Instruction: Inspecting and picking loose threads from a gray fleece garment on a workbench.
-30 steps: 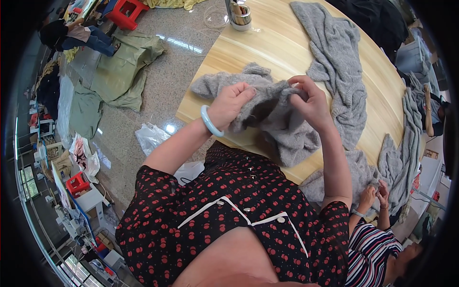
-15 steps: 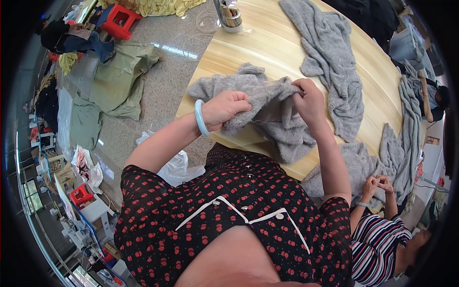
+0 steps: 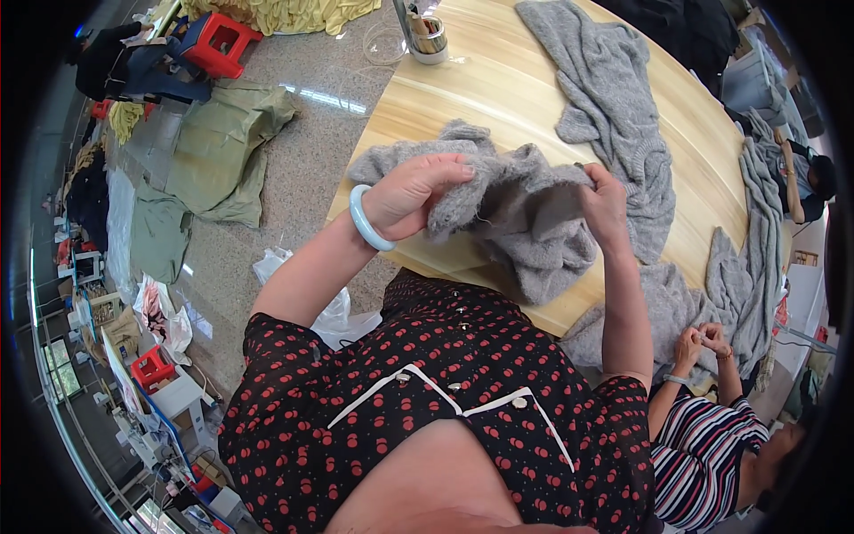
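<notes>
A fuzzy grey knit garment (image 3: 543, 254) lies bunched on the wooden table (image 3: 480, 89) in front of me, part of it lifted between my hands. My left hand (image 3: 414, 191), with a pale blue bangle on the wrist, grips its edge, thumb on top and fingers underneath. My right hand (image 3: 607, 203) pinches the opposite edge, so the cloth between them hangs spread as an opening with a darker inside. A loose thread dangles near my left fingers. The garment's far left part rests on the tabletop.
Another grey knit garment (image 3: 614, 116) lies stretched along the table at right. More grey knits (image 3: 756, 231) hang over the right edge, where a co-worker's hands (image 3: 703, 343) hold grey cloth. A tin of tools (image 3: 430, 40) stands at the far edge. Green sheets (image 3: 218, 156) cover floor at left.
My right hand has moved right and a little nearer, widening the opening in the garment. My left hand has turned, its thumb now lying along the top of the cloth.
</notes>
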The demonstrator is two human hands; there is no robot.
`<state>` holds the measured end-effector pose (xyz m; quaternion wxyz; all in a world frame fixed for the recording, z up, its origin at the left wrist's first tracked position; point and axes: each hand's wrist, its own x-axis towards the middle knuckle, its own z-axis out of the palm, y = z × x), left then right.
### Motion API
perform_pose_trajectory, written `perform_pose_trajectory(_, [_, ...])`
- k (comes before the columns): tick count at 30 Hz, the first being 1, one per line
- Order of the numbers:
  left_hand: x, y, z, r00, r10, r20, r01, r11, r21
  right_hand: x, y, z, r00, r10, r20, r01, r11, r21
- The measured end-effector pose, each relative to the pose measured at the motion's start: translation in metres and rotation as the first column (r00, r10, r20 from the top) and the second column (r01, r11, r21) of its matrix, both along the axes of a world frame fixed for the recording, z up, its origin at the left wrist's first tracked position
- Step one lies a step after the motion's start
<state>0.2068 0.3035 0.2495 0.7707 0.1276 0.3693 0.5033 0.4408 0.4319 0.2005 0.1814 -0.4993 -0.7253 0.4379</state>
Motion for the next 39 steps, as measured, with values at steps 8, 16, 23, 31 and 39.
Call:
perform_pose_trajectory(8, [0.005,0.004,-0.009,0.996,0.063,-0.064,-0.063,0.998,0.008,0.010,-0.011,0.056,0.925,-0.008,-0.379,0.023,0.999,0.035])
perform_pose_trajectory(16, [0.024,0.016,-0.004,0.994,0.094,-0.049,-0.093,0.995,0.027,-0.032,-0.051,0.060,0.905,0.328,-0.271,-0.267,0.934,0.238])
perform_pose_trajectory(23, [0.026,0.012,-0.008,0.992,0.114,-0.047,-0.109,0.989,0.099,-0.047,-0.056,0.042,0.860,0.282,-0.424,-0.183,0.948,0.259])
perform_pose_trajectory(31, [0.029,0.011,-0.009,0.984,0.143,-0.105,-0.124,0.978,0.169,-0.050,-0.060,0.034,0.835,0.185,-0.518,-0.119,0.980,0.158])
perform_pose_trajectory(39, [0.024,0.008,-0.020,0.361,0.582,-0.728,0.177,0.724,0.667,-0.056,-0.059,0.026,0.905,0.226,-0.360,-0.127,0.952,0.280])
